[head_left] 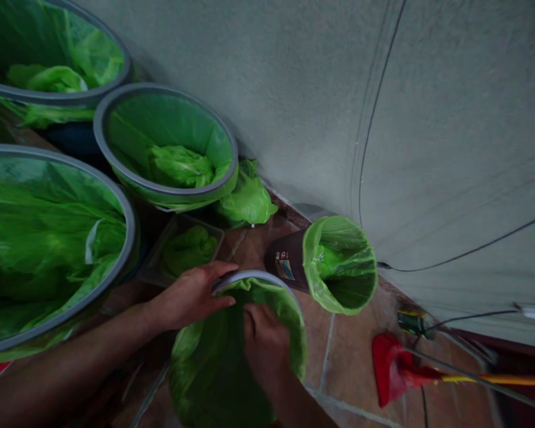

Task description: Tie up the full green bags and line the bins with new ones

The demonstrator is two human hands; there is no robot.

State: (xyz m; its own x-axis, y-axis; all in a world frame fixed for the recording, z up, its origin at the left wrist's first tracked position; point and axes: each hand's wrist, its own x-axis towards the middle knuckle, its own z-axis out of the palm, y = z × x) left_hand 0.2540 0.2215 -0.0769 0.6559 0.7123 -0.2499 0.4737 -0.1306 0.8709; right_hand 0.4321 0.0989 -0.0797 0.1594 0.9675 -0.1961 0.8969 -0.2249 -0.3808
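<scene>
Half-open, your left hand (192, 296) straddles the edge of the round, grey-rimmed bin (255, 274) before you; your right hand (267, 345) curls inside its translucent green plastic liner (205, 356), grip contents impossible to tell.

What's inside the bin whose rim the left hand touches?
A green liner, with the right hand over it. The liner covers the inner wall and bottom of the bin.

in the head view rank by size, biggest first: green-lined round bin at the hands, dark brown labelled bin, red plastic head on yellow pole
1. green-lined round bin, perhaps enlarged by nearness
2. dark brown labelled bin
3. red plastic head
</scene>
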